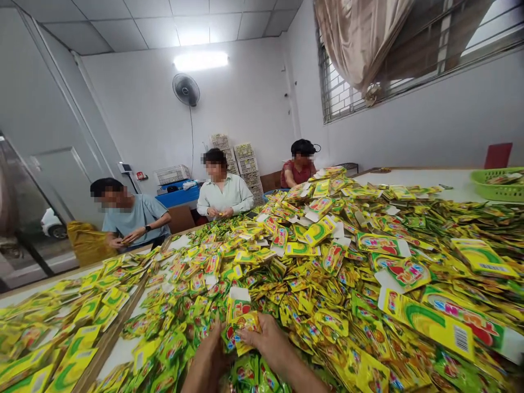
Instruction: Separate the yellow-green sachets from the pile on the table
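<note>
Low in the middle of the view, my left hand (207, 349) is closed at the left side of a small yellow cardboard box (237, 305) with a red fruit picture and a raised white flap. My right hand (270, 339) grips shiny yellow sachets (248, 326) just in front of this box, thumb on top. The sachets cover the box's lower part, and how many there are I cannot tell. Green sachets (246, 370) lie below and between my hands. A deep heap of loose yellow sachets (327, 322) rises by my right hand.
Flat and opened boxes (429, 322) lie over the heap at right. A wooden strip (118, 333) divides the table, with more yellow boxes (82, 349) left of it. Three people sit across the table, one in a light shirt (225, 194). A green basket (495, 188) stands far right.
</note>
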A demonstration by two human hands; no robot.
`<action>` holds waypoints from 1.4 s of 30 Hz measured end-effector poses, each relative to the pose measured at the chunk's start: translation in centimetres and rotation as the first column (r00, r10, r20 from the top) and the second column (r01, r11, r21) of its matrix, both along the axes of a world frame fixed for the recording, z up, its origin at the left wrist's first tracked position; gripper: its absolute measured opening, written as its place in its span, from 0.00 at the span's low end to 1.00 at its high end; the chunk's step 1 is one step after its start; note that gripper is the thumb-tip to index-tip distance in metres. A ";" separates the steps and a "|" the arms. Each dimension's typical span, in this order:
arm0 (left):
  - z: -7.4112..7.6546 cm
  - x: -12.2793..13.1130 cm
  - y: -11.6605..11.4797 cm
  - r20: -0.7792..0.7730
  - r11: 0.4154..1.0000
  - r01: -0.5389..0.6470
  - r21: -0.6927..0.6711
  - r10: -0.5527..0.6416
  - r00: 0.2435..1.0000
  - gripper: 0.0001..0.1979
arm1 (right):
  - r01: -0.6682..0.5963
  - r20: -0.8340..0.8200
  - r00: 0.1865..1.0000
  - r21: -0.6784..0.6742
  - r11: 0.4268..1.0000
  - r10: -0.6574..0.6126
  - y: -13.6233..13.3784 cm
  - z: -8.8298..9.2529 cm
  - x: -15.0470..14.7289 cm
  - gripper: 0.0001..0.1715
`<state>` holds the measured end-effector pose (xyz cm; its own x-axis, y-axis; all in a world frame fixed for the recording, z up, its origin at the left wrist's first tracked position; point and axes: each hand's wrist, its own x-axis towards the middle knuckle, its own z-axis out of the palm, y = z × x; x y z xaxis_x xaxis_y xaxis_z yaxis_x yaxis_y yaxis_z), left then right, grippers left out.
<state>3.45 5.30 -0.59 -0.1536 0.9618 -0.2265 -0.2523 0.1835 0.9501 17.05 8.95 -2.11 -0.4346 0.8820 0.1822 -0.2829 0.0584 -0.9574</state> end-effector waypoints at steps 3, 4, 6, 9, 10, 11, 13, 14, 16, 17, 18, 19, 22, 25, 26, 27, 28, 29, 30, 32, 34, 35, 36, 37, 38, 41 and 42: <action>-1.1 0.0 -0.7 0.177 0.998 -0.051 0.021 0.047 0.983 0.19 | -0.042 -0.015 0.999 -0.036 0.998 0.041 0.0 0.0 0.0 0.19; -1.5 -0.1 -0.7 0.214 0.997 -0.067 0.026 0.060 0.975 0.20 | -0.042 -0.017 0.999 -0.046 0.998 0.041 0.0 0.2 0.1 0.19; -2.1 -0.4 -0.7 0.234 0.997 -0.060 0.037 0.050 0.971 0.21 | -0.025 -0.006 1.000 -0.051 0.998 0.025 0.0 0.5 0.3 0.18; -2.0 -0.4 -0.5 0.203 0.999 -0.012 0.043 0.003 0.979 0.20 | 0.007 0.079 0.997 -0.014 1.000 -0.006 -0.3 1.0 0.4 0.14; -1.8 -0.3 -0.5 0.186 0.999 0.006 0.038 -0.013 0.983 0.19 | 0.008 0.124 0.992 -0.010 1.000 -0.006 -0.4 1.0 0.4 0.13; -1.4 -0.2 -0.5 0.168 0.999 0.025 0.032 -0.030 0.985 0.18 | 0.005 0.160 0.987 -0.019 1.000 -0.002 -0.5 1.0 0.3 0.12; -0.9 0.0 -0.5 0.125 0.998 0.054 0.019 -0.056 0.991 0.19 | -0.023 0.196 0.980 -0.049 0.999 0.032 -0.5 0.8 0.0 0.11; -0.6 0.1 -0.5 0.096 0.998 0.067 0.014 -0.068 0.993 0.19 | -0.028 0.190 0.981 -0.056 0.998 0.038 -0.4 0.7 -0.1 0.11; -0.4 -0.1 -0.5 0.017 0.995 0.096 0.019 -0.097 0.995 0.20 | 0.043 0.145 0.989 -0.057 0.997 -0.034 0.1 0.6 0.1 0.13; -0.4 -0.2 -0.5 -0.033 0.993 0.116 0.035 -0.115 0.993 0.20 | 0.121 0.121 0.986 -0.056 0.991 -0.113 0.4 0.7 0.4 0.14; -0.4 -0.4 -0.6 -0.093 0.989 0.140 0.052 -0.135 0.987 0.20 | 0.216 0.111 0.972 -0.051 0.975 -0.209 0.8 0.9 0.8 0.16; -0.5 -0.7 -0.6 -0.157 0.985 0.160 0.072 -0.147 0.977 0.20 | 0.313 0.113 0.945 -0.036 0.949 -0.307 1.2 1.2 1.2 0.18; -0.8 -1.3 -1.0 -0.345 0.983 0.143 0.117 -0.095 0.934 0.22 | 0.446 0.192 0.868 0.105 0.889 -0.458 1.9 1.9 2.8 0.20; -0.9 -1.7 -1.4 -0.462 0.985 0.107 0.137 -0.032 0.886 0.24 | 0.345 0.374 0.832 0.227 0.911 -0.409 2.0 2.0 3.8 0.16; -0.9 -1.8 -1.6 -0.488 0.984 0.113 0.138 -0.031 0.872 0.24 | 0.300 0.435 0.816 0.244 0.922 -0.381 2.0 1.9 4.1 0.14; -0.8 -1.8 -1.7 -0.506 0.982 0.127 0.136 -0.042 0.862 0.24 | 0.261 0.483 0.799 0.257 0.931 -0.358 2.0 1.8 4.2 0.13; -0.7 -1.9 -1.9 -0.515 0.981 0.146 0.132 -0.058 0.855 0.23 | 0.230 0.514 0.786 0.271 0.935 -0.342 1.9 1.7 4.3 0.12; -0.5 -1.8 -2.0 -0.515 0.978 0.164 0.126 -0.077 0.854 0.23 | 0.209 0.530 0.780 0.283 0.936 -0.334 1.9 1.5 4.4 0.12; -0.3 -1.8 -2.1 -0.510 0.977 0.178 0.119 -0.094 0.855 0.23 | 0.196 0.533 0.779 0.295 0.935 -0.331 1.9 1.4 4.4 0.12; 0.0 -1.6 -2.1 -0.494 0.975 0.190 0.113 -0.111 0.862 0.22 | 0.181 0.522 0.787 0.314 0.932 -0.329 1.9 1.3 4.2 0.11; 0.1 -1.2 -2.1 -0.483 0.977 0.187 0.103 -0.115 0.868 0.22 | 0.186 0.504 0.795 0.329 0.926 -0.338 1.8 1.4 3.9 0.11; 0.1 -1.0 -2.0 -0.482 0.979 0.183 0.094 -0.116 0.869 0.21 | 0.192 0.493 0.799 0.335 0.923 -0.345 1.7 1.4 3.7 0.11; 0.1 -0.8 -1.9 -0.483 0.981 0.175 0.086 -0.113 0.868 0.20 | 0.200 0.479 0.805 0.335 0.921 -0.349 1.6 1.5 3.5 0.10; 0.1 -0.6 -1.8 -0.480 0.982 0.170 0.079 -0.112 0.870 0.19 | 0.210 0.464 0.814 0.325 0.922 -0.349 1.5 1.7 3.3 0.10; 0.2 -0.5 -1.8 -0.469 0.983 0.167 0.071 -0.115 0.876 0.18 | 0.217 0.448 0.827 0.304 0.928 -0.340 1.4 1.8 3.3 0.09; 0.8 -0.3 -1.9 -0.377 0.980 0.196 0.030 -0.170 0.911 0.16 | 0.215 0.393 0.872 0.228 0.950 -0.292 1.0 2.3 3.2 0.11; 1.0 -0.3 -2.0 -0.333 0.976 0.217 0.004 -0.204 0.921 0.16 | 0.211 0.387 0.878 0.216 0.953 -0.282 0.9 2.4 3.2 0.11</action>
